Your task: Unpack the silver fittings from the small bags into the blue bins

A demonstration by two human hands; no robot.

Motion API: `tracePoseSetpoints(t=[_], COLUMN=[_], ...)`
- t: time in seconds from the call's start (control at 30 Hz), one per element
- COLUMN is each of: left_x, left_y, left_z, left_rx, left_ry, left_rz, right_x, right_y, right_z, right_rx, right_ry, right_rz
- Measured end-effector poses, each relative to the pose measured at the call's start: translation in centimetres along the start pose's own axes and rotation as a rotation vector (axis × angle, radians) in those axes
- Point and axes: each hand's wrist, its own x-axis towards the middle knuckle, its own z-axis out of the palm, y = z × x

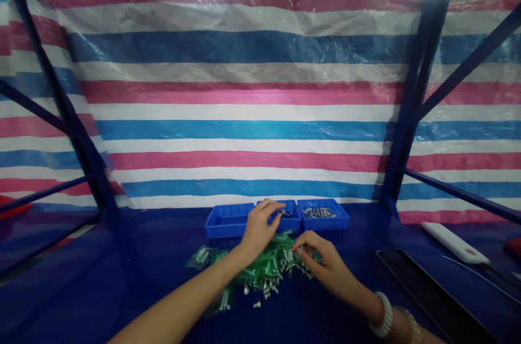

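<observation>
My left hand (pixel 260 227) reaches over the front of the middle blue bin (pixel 295 223), thumb and fingers curled close together near the small metal parts (pixel 286 214) inside. Whatever is between its fingertips is too small to make out. My right hand (pixel 328 262) is at the right side of a heap of green-tinted plastic bags (pixel 264 265), its thumb and forefinger drawn into a pinch; what they grip cannot be told. Loose silvery screw-like pieces (pixel 268 285) are scattered along the heap's front edge. One clear bag (pixel 201 257) with long metal pieces lies at its left.
A left blue bin (pixel 228 230) and a right blue bin (pixel 342 219) holding metal pieces flank the middle one. On the right lie a dark flat device (pixel 431 290) and a white power strip (pixel 456 243) with a cable. Blue rack posts (pixel 411 100) frame the striped sheet (pixel 244 129) behind.
</observation>
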Motion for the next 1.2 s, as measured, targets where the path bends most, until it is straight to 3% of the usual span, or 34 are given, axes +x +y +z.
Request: tracePoseSetpoints(t=[0.1, 0.23, 0.43, 0.57, 0.73, 0.83, 0.97, 1.2], left_x=[0.2, -2.5, -5.5, -6.3, -6.7, -7.0, -7.4, -7.5], left_y=[-0.6, 0.7, 2.2, 2.4, 3.2, 3.8, 4.1, 4.3], left_z=[0.8, 0.2, -1.7, -1.6, -1.4, -1.1, -0.6, -0.6], left_rx=[0.015, 0.018, -0.002, -0.063, -0.271, -0.463, -0.655, -0.713], left_ry=[-0.022, -0.048, 0.045, 0.043, -0.010, -0.068, -0.124, -0.106], left_rz=[-0.008, 0.007, -0.049, -0.124, -0.356, -0.489, -0.565, -0.662], right_x=[-0.1, -0.6, -0.4, -0.3, -0.3, -0.4, -0.7, -0.8], right_y=[0.6, 0.8, 0.7, 0.5, -0.2, -1.0, -1.4, -1.5], right_z=[-0.3, 0.1, 1.1, 1.2, 1.0, 0.9, 1.0, 0.9], right_rx=[-0.167, -0.423, -0.657, -0.407, -0.029, -0.003, -0.022, -0.027], right_ry=[-0.117, -0.306, -0.327, -0.294, -0.132, -0.102, -0.042, 0.061], right_rz=[-0.131, -0.240, -0.285, -0.225, -0.056, -0.121, -0.229, -0.243])
